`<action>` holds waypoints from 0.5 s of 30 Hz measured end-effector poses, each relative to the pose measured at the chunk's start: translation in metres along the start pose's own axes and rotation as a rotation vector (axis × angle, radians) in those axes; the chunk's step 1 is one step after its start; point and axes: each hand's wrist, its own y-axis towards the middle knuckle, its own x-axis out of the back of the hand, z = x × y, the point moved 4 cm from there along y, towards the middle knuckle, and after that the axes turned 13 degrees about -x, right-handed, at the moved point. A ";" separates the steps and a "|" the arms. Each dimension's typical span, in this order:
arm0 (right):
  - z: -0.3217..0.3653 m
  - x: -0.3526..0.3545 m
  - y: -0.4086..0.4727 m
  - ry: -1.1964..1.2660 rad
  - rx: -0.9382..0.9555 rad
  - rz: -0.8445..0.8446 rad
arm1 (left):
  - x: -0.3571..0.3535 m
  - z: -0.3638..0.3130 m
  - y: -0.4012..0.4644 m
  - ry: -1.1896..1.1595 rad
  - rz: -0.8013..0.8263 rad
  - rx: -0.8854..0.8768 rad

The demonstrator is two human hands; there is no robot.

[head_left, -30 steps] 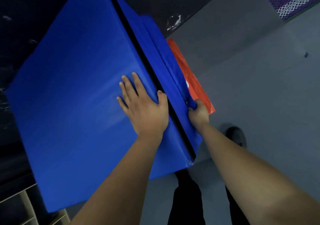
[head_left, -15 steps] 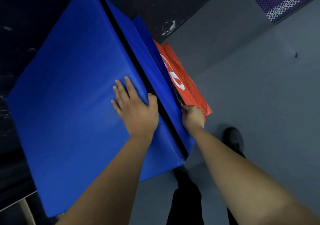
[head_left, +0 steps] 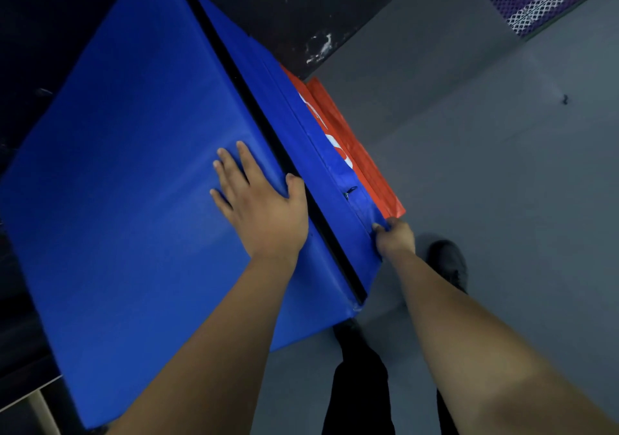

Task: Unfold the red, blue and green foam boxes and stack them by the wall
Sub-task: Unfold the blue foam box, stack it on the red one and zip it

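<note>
Since half a second ago our right hand [head_left: 394,238] has slid down the blue side flap toward its near corner, and more of the red box shows past the flap's edge, while our left hand has kept its place on the top panel.

We're looking down on the blue foam box [head_left: 134,180], by far the biggest thing in view, its broad top panel tilted across the left half of the picture against the dark wall [head_left: 268,2]. A black strip [head_left: 274,140] runs along the edge where that panel meets the narrower side flap [head_left: 301,116].

Behind that flap, we see the red foam box [head_left: 361,160], lying low on the grey floor [head_left: 485,200] next to the wall, with part of a white marking showing on it.

Our left hand [head_left: 264,210] lies flat on the blue top, fingers spread and straight, the thumb resting right at the black strip. Our right hand is curled tight on the flap's lower edge, fingers clamped on the blue cover near the corner.

Below our arms, a dark trouser leg [head_left: 361,384] and a black shoe [head_left: 449,260] stand on the floor. A small metal zip pull [head_left: 350,191] sits on the flap just above our right hand.
</note>
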 end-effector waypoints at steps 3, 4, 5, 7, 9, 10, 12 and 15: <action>-0.005 -0.010 0.007 0.083 -0.024 0.011 | -0.003 -0.002 0.000 0.022 -0.012 -0.008; -0.005 -0.011 0.007 0.104 -0.036 0.004 | -0.003 -0.003 0.001 0.033 -0.021 -0.009; -0.008 -0.010 0.006 0.100 -0.044 -0.036 | -0.003 -0.002 -0.001 0.041 -0.023 -0.009; -0.005 -0.004 0.001 -0.066 0.013 -0.189 | -0.003 -0.001 -0.002 0.047 -0.026 -0.008; 0.003 -0.001 -0.006 -0.248 0.090 -0.266 | -0.003 -0.001 -0.003 0.039 -0.024 -0.010; 0.005 0.000 -0.011 -0.265 0.082 -0.239 | -0.003 -0.002 -0.003 0.037 -0.022 -0.011; 0.007 -0.002 -0.019 -0.239 0.062 -0.143 | -0.003 -0.002 -0.004 0.043 -0.020 -0.014; 0.002 -0.009 -0.030 -0.236 0.068 -0.008 | -0.004 -0.002 -0.005 0.060 -0.010 -0.010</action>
